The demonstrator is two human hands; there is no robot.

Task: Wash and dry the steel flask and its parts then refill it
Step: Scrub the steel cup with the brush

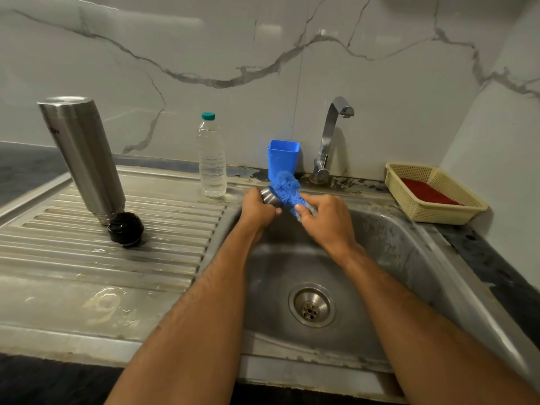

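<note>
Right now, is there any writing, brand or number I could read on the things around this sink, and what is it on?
Flask: a small dark brand mark on its side, too blurred to read.
Water bottle: no label or print visible.
Blue cup, basket, black cap: no text visible.
Nothing else carries legible writing.

The steel cap is mostly hidden: the left hand covers its near side and the blue cloth wraps its right side, so its shape cannot be told. The right hand hides the cloth's lower end. The lettering on the flask is too small to read. The flask's mouth is hidden behind the black stopper. Both forearms are cut off by the bottom edge.
</note>
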